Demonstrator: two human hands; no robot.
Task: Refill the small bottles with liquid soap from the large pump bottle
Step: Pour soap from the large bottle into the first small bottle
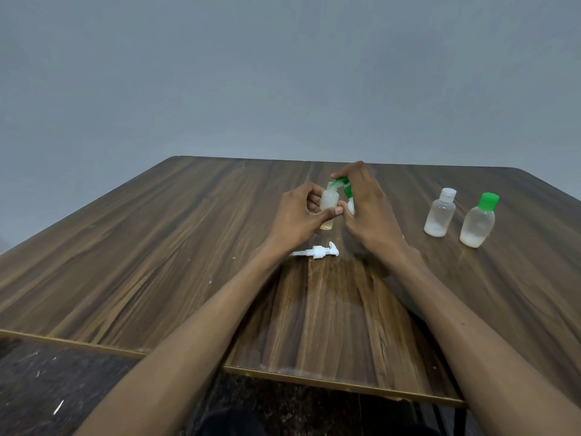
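The small bottle [329, 205] stood near the table's centre, upright with a slight tilt, its long axis near vertical and its threaded mouth uppermost and uncapped. A thin layer of yellowish liquid lay at its base. The left hand [298, 215] grasped it around the body, thumb across the front, fingers curled behind.

Directly to its right, touching or nearly touching it, the right hand [364, 206] was wrapped around a green-and-white container [348, 196], largely hidden by the fingers; this appeared to be the large bottle, tipped so that its green top leaned toward the small bottle's mouth. Whether liquid was flowing could not be determined.

The coming move depended on the green top lying just above and to the right of the open mouth. Both forearms extended forward and converged.

The detached white pump head [317, 251] lay on its side on the wooden table [157, 247], just in front of the hands. A clear-capped bottle [440, 217] and a green-capped bottle [478, 220] stood upright well to the right, each capped
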